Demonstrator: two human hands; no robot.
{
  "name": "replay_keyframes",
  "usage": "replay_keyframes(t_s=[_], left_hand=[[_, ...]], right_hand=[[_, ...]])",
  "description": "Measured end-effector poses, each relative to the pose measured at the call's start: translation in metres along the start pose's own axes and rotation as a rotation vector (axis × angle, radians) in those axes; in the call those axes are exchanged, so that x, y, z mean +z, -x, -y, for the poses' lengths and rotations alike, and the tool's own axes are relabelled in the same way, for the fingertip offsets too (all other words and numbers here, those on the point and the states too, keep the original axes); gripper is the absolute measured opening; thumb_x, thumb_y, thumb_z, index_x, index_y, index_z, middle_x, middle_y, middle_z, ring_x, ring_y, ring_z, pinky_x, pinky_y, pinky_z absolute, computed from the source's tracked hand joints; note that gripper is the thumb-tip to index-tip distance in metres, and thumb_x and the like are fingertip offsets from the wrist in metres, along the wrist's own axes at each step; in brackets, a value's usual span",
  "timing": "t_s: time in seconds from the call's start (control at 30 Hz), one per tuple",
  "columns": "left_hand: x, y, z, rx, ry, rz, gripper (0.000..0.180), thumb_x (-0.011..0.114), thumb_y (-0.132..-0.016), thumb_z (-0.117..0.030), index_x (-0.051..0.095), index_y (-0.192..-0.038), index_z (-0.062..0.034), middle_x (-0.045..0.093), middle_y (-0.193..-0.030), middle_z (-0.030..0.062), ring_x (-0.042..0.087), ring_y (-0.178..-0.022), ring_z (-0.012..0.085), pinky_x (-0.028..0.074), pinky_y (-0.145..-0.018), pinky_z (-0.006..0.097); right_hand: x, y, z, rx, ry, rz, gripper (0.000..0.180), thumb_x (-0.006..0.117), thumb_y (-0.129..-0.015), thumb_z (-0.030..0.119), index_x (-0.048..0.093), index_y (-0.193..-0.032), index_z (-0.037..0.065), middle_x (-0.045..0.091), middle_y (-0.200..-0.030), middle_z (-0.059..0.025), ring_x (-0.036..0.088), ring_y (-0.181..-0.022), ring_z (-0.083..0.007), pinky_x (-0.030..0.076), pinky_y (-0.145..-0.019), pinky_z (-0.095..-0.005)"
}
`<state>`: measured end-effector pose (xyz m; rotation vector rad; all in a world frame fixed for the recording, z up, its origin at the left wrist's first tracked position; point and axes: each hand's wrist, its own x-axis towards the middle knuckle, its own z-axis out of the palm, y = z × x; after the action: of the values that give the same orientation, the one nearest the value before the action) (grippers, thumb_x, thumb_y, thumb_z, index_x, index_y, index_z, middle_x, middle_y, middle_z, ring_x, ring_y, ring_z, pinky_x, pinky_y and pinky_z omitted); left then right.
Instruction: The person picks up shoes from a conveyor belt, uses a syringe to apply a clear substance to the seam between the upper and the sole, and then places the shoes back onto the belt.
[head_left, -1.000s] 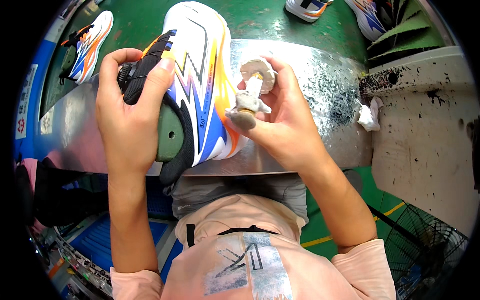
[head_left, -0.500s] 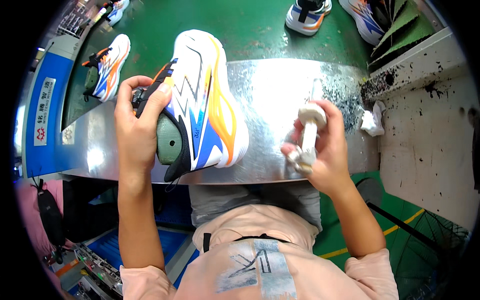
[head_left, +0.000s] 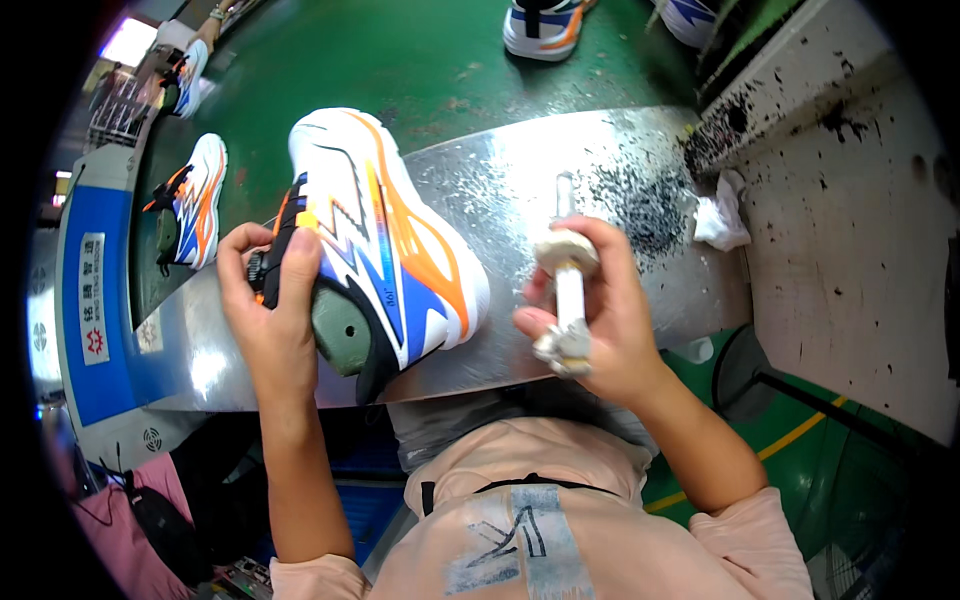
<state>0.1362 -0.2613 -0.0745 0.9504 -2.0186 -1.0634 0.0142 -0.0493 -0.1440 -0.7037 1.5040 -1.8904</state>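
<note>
My left hand point(head_left: 275, 325) grips a white sneaker point(head_left: 365, 235) with blue and orange patterns by its collar and black laces, thumb on the upper. The shoe is tilted on its side, toe pointing away, over the metal tabletop. A green shoe last point(head_left: 338, 330) with a small hole fills its opening. In my right hand point(head_left: 618, 325), fingers curled round it, is a white stick-shaped tool point(head_left: 570, 295) with a round collar, a pale narrow tip and a lumpy near end. The tool is apart from the shoe, to its right.
Under my hands lies a shiny metal plate point(head_left: 450, 375), dark-speckled at right. Beyond it, a green surface point(head_left: 400, 70) carries more sneakers point(head_left: 195, 200). Crumpled white tissue point(head_left: 722, 212) sits by a stained pale panel point(head_left: 840, 230) on the right. At lower left is a person in pink point(head_left: 135, 530).
The view has shifted. My right hand has brought the tool leftward, closer to the sneaker. My left hand keeps its hold on the shoe, which appears slightly lower and more tilted.
</note>
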Motion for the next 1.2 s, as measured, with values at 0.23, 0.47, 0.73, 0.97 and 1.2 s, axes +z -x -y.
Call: replay_keyframes(t_s=[0.23, 0.47, 0.73, 0.97, 1.2], left_hand=[[0.003, 0.002, -0.002, 0.015, -0.023, -0.020, 0.033, 0.069, -0.088, -0.028, 0.051, -0.104, -0.0050, 0.052, -0.092, 0.0034, 0.052, -0.081, 0.0086, 0.043, -0.074, 0.020], [0.001, 0.004, 0.000, 0.013, 0.017, -0.016, 0.030, 0.067, -0.090, -0.025, 0.050, -0.105, -0.0046, 0.053, -0.093, 0.0037, 0.051, -0.080, 0.0067, 0.042, -0.072, 0.020], [0.004, 0.007, -0.003, 0.010, 0.049, -0.039, 0.032, 0.069, -0.088, -0.024, 0.051, -0.102, -0.0018, 0.053, -0.092, 0.0040, 0.050, -0.080, 0.0072, 0.042, -0.072, 0.021], [0.005, 0.005, -0.002, 0.048, -0.009, -0.061, 0.034, 0.071, -0.087, -0.024, 0.051, -0.101, -0.0010, 0.052, -0.092, 0.0045, 0.049, -0.081, 0.0080, 0.042, -0.071, 0.022], [-0.005, 0.007, -0.001, -0.073, 0.056, -0.013, 0.035, 0.067, -0.089, -0.024, 0.050, -0.110, -0.0023, 0.055, -0.098, 0.0065, 0.052, -0.087, 0.0093, 0.043, -0.078, 0.022]], right_hand=[[0.034, -0.044, 0.005, 0.083, -0.181, -0.006, 0.071, 0.077, -0.078, 0.008, 0.033, -0.134, 0.006, 0.051, -0.110, -0.0069, 0.054, -0.101, -0.0137, 0.048, -0.087, -0.0287], [0.040, -0.049, 0.004, 0.077, -0.127, -0.014, 0.075, 0.082, -0.075, 0.013, 0.035, -0.133, 0.007, 0.053, -0.106, -0.0056, 0.051, -0.098, -0.0117, 0.048, -0.085, -0.0274], [0.037, -0.052, 0.013, -0.021, 0.166, 0.106, 0.070, 0.079, -0.076, 0.010, 0.036, -0.132, 0.007, 0.053, -0.111, -0.0079, 0.052, -0.101, -0.0140, 0.054, -0.078, -0.0288], [0.032, -0.058, 0.007, -0.116, 0.312, 0.168, 0.069, 0.078, -0.077, 0.010, 0.036, -0.132, 0.007, 0.052, -0.116, -0.0088, 0.053, -0.105, -0.0157, 0.053, -0.084, -0.0311], [0.033, -0.046, 0.012, -0.073, 0.193, 0.069, 0.069, 0.076, -0.077, 0.005, 0.036, -0.133, 0.008, 0.052, -0.111, -0.0088, 0.056, -0.099, -0.0159, 0.052, -0.081, -0.0302]])
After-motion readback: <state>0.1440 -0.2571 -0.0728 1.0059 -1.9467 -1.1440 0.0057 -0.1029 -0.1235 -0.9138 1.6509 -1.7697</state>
